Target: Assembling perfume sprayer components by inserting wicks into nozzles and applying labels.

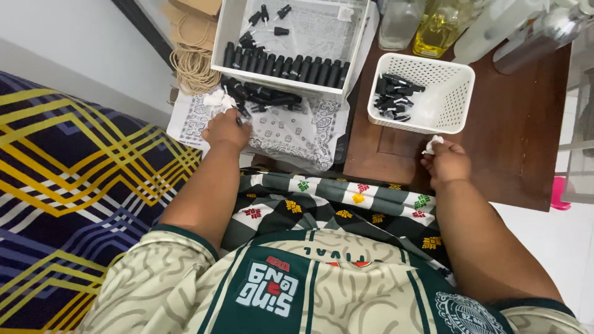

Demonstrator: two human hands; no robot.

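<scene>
My left hand point(226, 128) rests on a white patterned cloth point(291, 133), closed around a wad of white tissue point(219, 99) and a small black bottle. Loose small black bottles point(266, 96) lie on the cloth just beyond it. My right hand point(447, 162) sits on the brown wooden table point(513, 148), pinching a small piece of white tissue point(433, 143). Right in front of it stands a white perforated basket point(455, 77) with several small black pieces point(396, 96) inside.
A white box point(226, 37) holds a row of black bottles point(288, 65). Clear glass bottles point(399, 21) and a yellow-liquid bottle point(436, 28) stand at the table's far edge. Coiled twine point(195, 68) and brown paper lie at left. A blue and yellow mattress point(74, 185) fills the left side.
</scene>
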